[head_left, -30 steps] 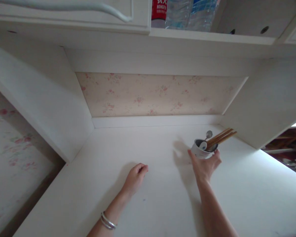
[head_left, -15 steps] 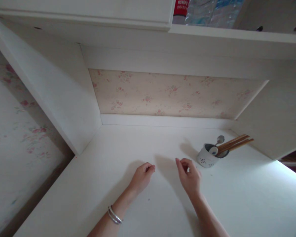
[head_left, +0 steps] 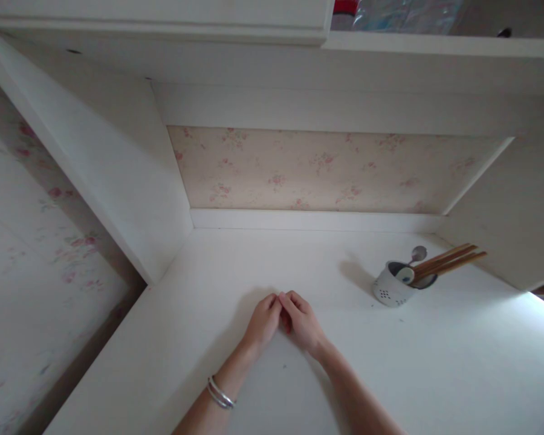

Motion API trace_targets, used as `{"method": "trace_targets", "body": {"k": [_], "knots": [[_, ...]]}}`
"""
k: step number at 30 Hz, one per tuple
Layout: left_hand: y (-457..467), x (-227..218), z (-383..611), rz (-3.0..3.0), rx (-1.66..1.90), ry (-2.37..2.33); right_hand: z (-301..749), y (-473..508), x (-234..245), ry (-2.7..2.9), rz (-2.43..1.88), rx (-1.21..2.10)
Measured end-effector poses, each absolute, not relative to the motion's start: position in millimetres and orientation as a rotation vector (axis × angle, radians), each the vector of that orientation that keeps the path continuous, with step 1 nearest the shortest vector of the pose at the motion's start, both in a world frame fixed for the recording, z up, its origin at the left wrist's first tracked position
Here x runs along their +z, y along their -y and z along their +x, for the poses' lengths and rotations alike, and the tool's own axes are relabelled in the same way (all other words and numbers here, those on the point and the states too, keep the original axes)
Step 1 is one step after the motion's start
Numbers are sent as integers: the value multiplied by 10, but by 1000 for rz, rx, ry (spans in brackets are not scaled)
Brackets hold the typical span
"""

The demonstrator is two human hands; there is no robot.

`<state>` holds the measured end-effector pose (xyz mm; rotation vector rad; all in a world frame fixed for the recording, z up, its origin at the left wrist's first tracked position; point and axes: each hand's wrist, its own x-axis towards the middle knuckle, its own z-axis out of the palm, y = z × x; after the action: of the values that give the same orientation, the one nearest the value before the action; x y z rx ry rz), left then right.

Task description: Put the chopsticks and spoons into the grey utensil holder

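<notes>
Over the white desk top (head_left: 236, 266), my left hand (head_left: 263, 323) and my right hand (head_left: 303, 323) meet at the fingertips and thumbs. The fingers of both hands are curled in, and no object shows in or between them. The undersides of the hands are hidden from me. Two thin silver bangles (head_left: 220, 393) circle my left wrist. To the right of my hands, apart from them, stands a white perforated utensil holder (head_left: 385, 290). It contains brown chopsticks (head_left: 446, 263), a metal spoon (head_left: 419, 254) and a white-ended utensil (head_left: 405, 276), all leaning right.
Overhead runs a white shelf (head_left: 412, 43) with clear plastic-wrapped bottles (head_left: 403, 15) and a red-labelled bottle (head_left: 345, 8). A white side panel (head_left: 109, 169) bounds the desk at left, another panel (head_left: 517, 223) at right. Floral wallpaper (head_left: 308, 169) covers the back.
My right hand has moved left, away from the utensil holder, and now touches my left hand. The view has shifted slightly, so the holder appears further right.
</notes>
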<state>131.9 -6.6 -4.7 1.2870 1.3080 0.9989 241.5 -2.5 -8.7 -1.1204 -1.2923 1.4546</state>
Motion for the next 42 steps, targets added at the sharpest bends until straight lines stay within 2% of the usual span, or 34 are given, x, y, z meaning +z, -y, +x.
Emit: {"method": "trace_targets", "body": {"k": [10,42], "knots": [[67,-169,1316,1433,994,-1267,2516,78,-139,1346,-1091,1413],[76,-139,1321,1427,995,-1316,2500,79,-130,1368,-1099,1392]]}}
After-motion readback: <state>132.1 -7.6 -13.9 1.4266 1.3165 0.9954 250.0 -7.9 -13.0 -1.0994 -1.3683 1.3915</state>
